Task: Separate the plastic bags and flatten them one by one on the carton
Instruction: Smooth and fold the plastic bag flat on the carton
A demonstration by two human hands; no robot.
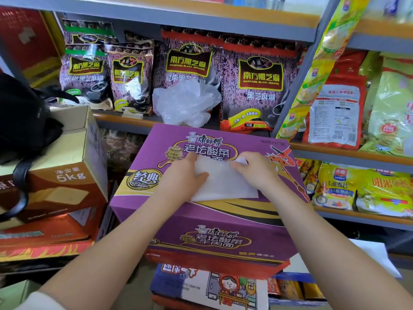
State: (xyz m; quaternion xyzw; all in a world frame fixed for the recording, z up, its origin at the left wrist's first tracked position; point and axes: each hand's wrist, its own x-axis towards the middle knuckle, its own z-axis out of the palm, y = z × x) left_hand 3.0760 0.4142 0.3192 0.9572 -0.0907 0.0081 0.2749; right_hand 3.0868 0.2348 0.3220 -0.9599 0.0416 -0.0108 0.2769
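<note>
A flat, translucent white plastic bag (223, 182) lies on top of the purple carton (201, 220) in the middle of the view. My left hand (183, 175) lies on the bag's left edge with the thumb stretched across it. My right hand (254, 168) pinches the bag's upper right corner, where a small white flap sticks up. A crumpled bundle of clear plastic bags (185, 104) sits on the shelf just behind the carton, apart from both hands.
Dark sesame-paste packets (259, 86) stand on the shelf behind the bundle. Brown and red boxes (55, 175) with a black bag (20, 121) on them are stacked at the left. Cereal packets (357, 189) fill the right shelves. Another printed box (207, 287) lies under the carton.
</note>
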